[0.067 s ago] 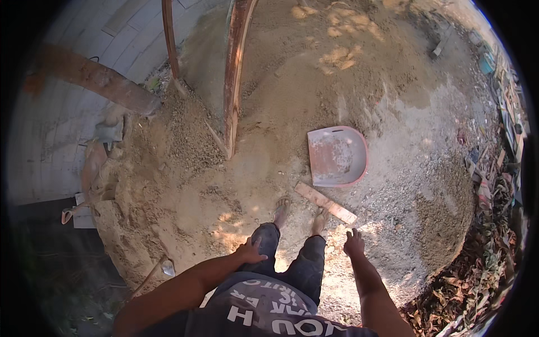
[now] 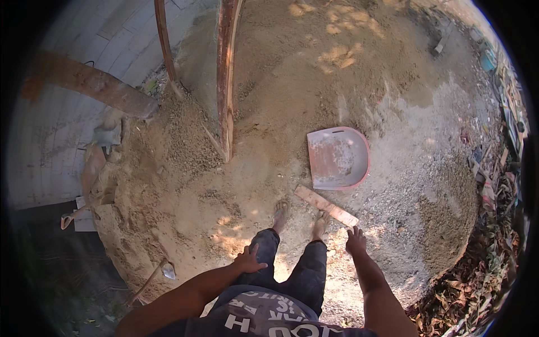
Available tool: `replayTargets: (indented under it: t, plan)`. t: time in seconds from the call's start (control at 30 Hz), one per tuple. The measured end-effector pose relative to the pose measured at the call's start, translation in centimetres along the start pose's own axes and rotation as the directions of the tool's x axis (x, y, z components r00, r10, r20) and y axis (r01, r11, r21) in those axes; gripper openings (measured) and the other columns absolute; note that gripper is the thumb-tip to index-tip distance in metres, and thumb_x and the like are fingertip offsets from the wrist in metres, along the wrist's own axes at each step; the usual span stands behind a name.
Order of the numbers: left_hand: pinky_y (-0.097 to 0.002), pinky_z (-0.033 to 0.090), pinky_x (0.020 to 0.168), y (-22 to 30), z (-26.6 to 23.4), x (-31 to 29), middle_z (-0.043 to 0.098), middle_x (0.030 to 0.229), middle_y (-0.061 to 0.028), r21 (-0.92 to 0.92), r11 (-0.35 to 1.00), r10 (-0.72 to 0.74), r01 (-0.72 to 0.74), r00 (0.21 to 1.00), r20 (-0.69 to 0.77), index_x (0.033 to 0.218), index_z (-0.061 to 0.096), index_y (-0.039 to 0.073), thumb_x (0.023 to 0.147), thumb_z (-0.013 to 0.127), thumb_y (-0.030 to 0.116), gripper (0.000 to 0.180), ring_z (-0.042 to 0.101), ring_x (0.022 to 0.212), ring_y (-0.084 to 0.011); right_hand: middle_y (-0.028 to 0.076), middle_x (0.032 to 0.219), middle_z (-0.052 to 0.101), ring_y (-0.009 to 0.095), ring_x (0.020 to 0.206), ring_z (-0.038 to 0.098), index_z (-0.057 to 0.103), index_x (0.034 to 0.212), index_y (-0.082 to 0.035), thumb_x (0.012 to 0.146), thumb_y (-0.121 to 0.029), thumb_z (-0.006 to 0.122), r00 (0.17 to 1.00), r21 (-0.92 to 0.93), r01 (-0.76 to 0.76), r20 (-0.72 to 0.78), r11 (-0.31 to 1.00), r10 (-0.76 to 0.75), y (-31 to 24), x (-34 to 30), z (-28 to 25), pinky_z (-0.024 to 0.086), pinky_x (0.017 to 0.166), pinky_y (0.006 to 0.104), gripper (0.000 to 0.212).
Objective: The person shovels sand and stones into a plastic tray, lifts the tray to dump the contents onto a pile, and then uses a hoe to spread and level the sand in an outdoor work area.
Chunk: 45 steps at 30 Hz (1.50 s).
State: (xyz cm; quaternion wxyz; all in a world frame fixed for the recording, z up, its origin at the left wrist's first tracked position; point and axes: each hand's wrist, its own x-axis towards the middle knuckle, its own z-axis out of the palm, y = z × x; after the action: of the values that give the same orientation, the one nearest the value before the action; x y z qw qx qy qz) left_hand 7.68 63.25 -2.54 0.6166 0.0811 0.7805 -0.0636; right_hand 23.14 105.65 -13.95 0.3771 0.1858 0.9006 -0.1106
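Note:
My left hand [image 2: 250, 260] lies against my left thigh with its fingers spread, and nothing is in it. On the other side, my right hand [image 2: 355, 242] reaches down with its fingers extended. Its fingertips meet the near right end of a short wooden plank [image 2: 325, 205] in the picture; whether they touch it I cannot tell. The plank lies slantwise on the ground just ahead of my bare feet. Beyond it is a scoop-shaped pan [image 2: 338, 158], dusty pinkish red with a rounded rim.
Sandy soil surrounds me. Upright wooden posts [image 2: 225, 84] stand ahead left, and a thick leaning beam [image 2: 98, 84] rests near the block wall [image 2: 50, 146]. A hoe-like tool [image 2: 167, 271] lies at lower left. Dry leaves and debris [image 2: 449, 300] line the right edge.
The view has shifted slightly. My right hand's fingertips now come up to the plank's end, where a small gap showed before. My left hand stays at the thigh.

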Motion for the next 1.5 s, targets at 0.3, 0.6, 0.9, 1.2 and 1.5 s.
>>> replayTargets:
  t: [0.3,0.6,0.9,1.2,1.5]
  plan:
    - [-0.0524,0.036,0.102,2.0,6.2,8.5,0.04,0.134,-0.0195,-0.509,0.805,-0.45,0.304,0.872,-0.192,0.143,0.029,0.012,0.072,0.075,0.051,0.093,0.041,0.125,-0.0394,0.007,0.156,0.022,0.033,0.144,0.017,0.039,0.143,-0.016,0.089,-0.017,0.049,0.961,-0.532,0.031,-0.217,0.846,-0.171,11.5,37.5,6.7,0.029,0.108,0.053,0.054]
    - [-0.0499,0.036,0.103,0.0,8.3,9.4,0.041,0.13,-0.0206,-0.588,0.794,-0.388,0.154,0.873,-0.296,0.142,0.029,0.007,0.072,0.078,0.04,0.092,0.04,0.124,-0.039,0.004,0.097,0.066,0.025,0.099,0.062,0.07,0.091,-0.014,0.088,-0.019,0.051,0.999,-0.597,0.039,0.002,0.801,-0.048,6.2,45.4,13.1,0.041,0.091,0.0417,0.02]
    - [-0.0487,0.037,0.103,-3.6,10.2,8.8,0.038,0.136,-0.0222,-0.692,0.69,-0.435,0.21,0.885,-0.165,0.143,0.028,0.007,0.073,0.078,0.04,0.092,0.04,0.127,-0.0388,0.027,0.132,0.046,0.038,0.117,0.052,0.045,0.129,0.007,0.087,-0.06,0.049,0.718,-0.023,-0.688,-0.169,0.726,0.675,10.7,45.1,15.5,0.047,0.092,0.0462,0.078]
    - [-0.0493,0.039,0.1,-4.5,11.8,9.3,0.042,0.13,-0.0234,-0.755,0.647,-0.397,0.105,0.892,-0.216,0.14,0.032,0.003,0.072,0.079,0.038,0.09,0.044,0.121,-0.04,0.002,0.072,0.057,0.011,0.056,0.052,0.056,0.091,-0.004,0.083,-0.047,0.069,0.838,0.992,-0.121,0.117,-0.029,0.534,11.2,43.1,10.0,0.037,0.043,0.0226,0.046]
    - [-0.0521,0.037,0.1,-4.1,12.1,7.1,0.041,0.13,-0.0221,-0.795,0.592,-0.395,0.131,0.907,-0.144,0.141,0.031,0.008,0.072,0.075,0.046,0.09,0.042,0.121,-0.0414,0.001,0.077,0.054,0.011,0.063,0.053,0.056,0.097,-0.008,0.089,-0.013,0.057,0.89,0.886,-0.388,0.432,-0.256,0.148,-17.2,21.0,13.2,0.045,0.052,0.0238,0.01]
